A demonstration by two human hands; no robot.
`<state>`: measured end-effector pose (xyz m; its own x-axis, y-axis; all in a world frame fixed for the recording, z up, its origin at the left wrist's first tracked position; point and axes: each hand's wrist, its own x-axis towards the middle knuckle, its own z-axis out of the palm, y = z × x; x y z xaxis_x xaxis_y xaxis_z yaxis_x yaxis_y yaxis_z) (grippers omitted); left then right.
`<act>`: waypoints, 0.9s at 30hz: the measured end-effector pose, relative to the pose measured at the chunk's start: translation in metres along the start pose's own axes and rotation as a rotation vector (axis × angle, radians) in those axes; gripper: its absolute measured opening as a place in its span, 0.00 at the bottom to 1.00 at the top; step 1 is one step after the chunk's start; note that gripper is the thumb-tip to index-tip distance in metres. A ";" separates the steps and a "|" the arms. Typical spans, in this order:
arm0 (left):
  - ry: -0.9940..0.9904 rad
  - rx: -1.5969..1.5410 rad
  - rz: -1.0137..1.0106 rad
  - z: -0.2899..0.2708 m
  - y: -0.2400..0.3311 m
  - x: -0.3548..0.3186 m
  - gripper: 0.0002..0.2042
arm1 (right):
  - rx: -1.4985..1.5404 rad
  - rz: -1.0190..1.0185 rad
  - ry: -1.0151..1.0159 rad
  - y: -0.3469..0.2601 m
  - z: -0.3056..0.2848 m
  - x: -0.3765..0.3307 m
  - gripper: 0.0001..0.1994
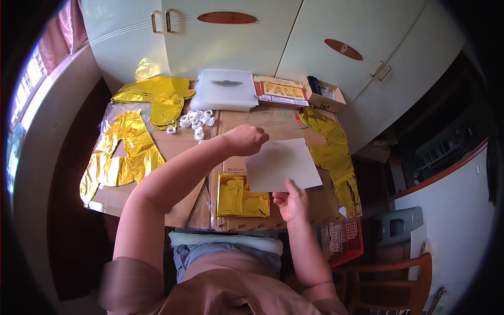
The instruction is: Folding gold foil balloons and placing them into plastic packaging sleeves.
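A plain white sheet [283, 165], stiff like card, is held above the cardboard-covered table [184, 197]. My right hand [292, 203] pinches its near edge, thumb on top. Over the sheet's far left corner, my left hand [248, 139] is closed, with its knuckles up; whatever its fingers hold is hidden. Below the sheet lies a folded gold foil piece [236, 202], partly covered by it. To the right a flat gold foil balloon [336, 152] hangs along the table's side. Beyond my left forearm sit several small bundles of white string [197, 122].
Flat letter-shaped gold foil balloons [126, 149] lie at the left and back left. Along the back stand a stack of translucent plastic bags [223, 92], a printed package [281, 92] and a small open box [324, 95]. A red basket [344, 241] and a wooden chair [394, 283] stand at the right.
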<state>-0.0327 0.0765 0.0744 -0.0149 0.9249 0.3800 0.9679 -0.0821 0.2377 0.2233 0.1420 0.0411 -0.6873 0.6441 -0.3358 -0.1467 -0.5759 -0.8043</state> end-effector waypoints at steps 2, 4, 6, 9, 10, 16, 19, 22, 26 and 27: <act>0.021 -0.004 -0.019 0.016 -0.007 0.008 0.04 | 0.014 0.037 0.030 -0.003 -0.003 0.016 0.12; 0.046 -0.011 -0.043 0.033 -0.017 0.015 0.05 | 0.022 0.066 0.059 -0.005 -0.003 0.028 0.12; 0.025 -0.018 -0.047 0.044 -0.023 0.018 0.06 | 0.032 0.104 0.080 -0.005 -0.006 0.038 0.12; -0.008 -0.017 -0.075 0.053 -0.026 0.020 0.07 | 0.034 0.187 0.079 -0.009 -0.014 0.048 0.14; -0.020 -0.014 -0.092 0.054 -0.026 0.018 0.07 | 0.025 0.223 0.069 -0.012 -0.016 0.047 0.16; -0.009 0.074 -0.114 0.063 -0.025 0.011 0.07 | -0.522 0.463 -0.218 -0.057 -0.047 0.025 0.22; -0.041 0.165 -0.105 0.066 -0.012 0.010 0.08 | -0.901 0.264 -0.235 -0.091 -0.035 0.011 0.21; -0.080 0.202 -0.163 0.075 0.001 0.010 0.09 | -0.993 0.004 -0.404 -0.108 0.019 0.020 0.15; -0.008 -0.074 -0.265 0.072 0.010 0.002 0.13 | -1.116 -0.366 -0.650 -0.070 0.127 0.068 0.09; 0.078 -0.110 -0.225 0.086 0.004 -0.002 0.14 | -1.213 -0.543 -0.728 -0.051 0.151 0.085 0.09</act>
<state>-0.0073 0.1058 -0.0023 -0.2504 0.8935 0.3727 0.9047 0.0789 0.4187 0.0647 0.1501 0.1277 -0.9890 0.0440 0.1415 -0.0828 0.6275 -0.7742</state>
